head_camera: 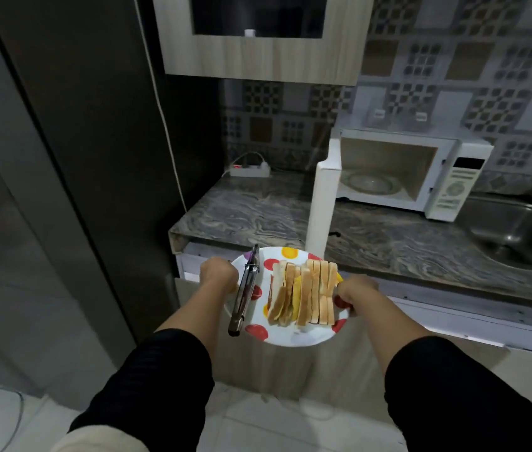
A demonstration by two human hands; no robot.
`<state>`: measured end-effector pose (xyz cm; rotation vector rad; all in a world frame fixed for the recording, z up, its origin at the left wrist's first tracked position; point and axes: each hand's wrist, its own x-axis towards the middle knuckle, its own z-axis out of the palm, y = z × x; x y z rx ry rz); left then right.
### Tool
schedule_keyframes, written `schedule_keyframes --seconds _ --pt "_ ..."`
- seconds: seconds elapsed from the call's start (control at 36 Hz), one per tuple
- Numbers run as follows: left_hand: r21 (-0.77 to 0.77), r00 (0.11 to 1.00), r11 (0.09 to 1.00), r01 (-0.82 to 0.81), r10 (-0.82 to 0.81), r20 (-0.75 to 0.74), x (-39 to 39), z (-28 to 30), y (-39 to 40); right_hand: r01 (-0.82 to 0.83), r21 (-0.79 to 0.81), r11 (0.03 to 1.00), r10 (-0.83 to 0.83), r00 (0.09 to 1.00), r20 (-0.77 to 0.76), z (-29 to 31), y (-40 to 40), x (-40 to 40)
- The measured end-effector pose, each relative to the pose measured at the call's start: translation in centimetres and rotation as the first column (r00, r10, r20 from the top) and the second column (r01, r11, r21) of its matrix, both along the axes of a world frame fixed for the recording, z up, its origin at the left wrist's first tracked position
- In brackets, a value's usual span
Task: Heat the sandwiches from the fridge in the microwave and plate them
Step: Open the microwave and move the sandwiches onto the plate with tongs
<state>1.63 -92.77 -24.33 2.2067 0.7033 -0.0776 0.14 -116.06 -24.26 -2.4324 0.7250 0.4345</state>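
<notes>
A white plate (286, 334) with coloured dots is held in front of me, just short of the counter edge. Several sandwiches (304, 296) stand side by side on its right half. Metal tongs (244, 293) lie along its left half. My left hand (219, 274) grips the plate's left rim. My right hand (354, 293) grips the right rim. A white microwave (421, 177) stands on the counter at the right, its door (323, 203) swung open toward me and its glass turntable (369, 182) bare.
The dark fridge (62, 158) fills the left side. The marble counter (258, 210) carries a power strip (250, 169) at the back. A steel sink (519, 230) lies right of the microwave. A wall cabinet (258, 57) hangs above.
</notes>
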Motion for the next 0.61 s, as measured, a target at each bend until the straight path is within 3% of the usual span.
schedule_keyframes --seconds 0.06,0.08,0.19,0.61 --pt "0.201 0.988 0.968 0.152 -0.148 -0.031 1.7 -0.7 2.3 -0.023 -0.004 1.0 0.023 0.999 -0.031 0.0 2.3 1.3" --pt "0.21 0.989 0.967 0.147 -0.136 -0.066 2.7 -0.5 3.6 -0.025 0.0 1.0 0.025 0.999 -0.026 0.1 3.6 2.0" --pt "0.194 0.998 0.98 0.046 -0.038 -0.045 5.7 -0.1 8.1 0.002 0.063 0.998 -0.005 0.999 0.041 0.1 8.0 4.7" --pt "0.176 0.99 0.981 0.081 -0.06 -0.126 16.8 -0.5 14.3 -0.041 -0.03 0.999 0.04 0.998 -0.054 -0.1 14.5 14.9"
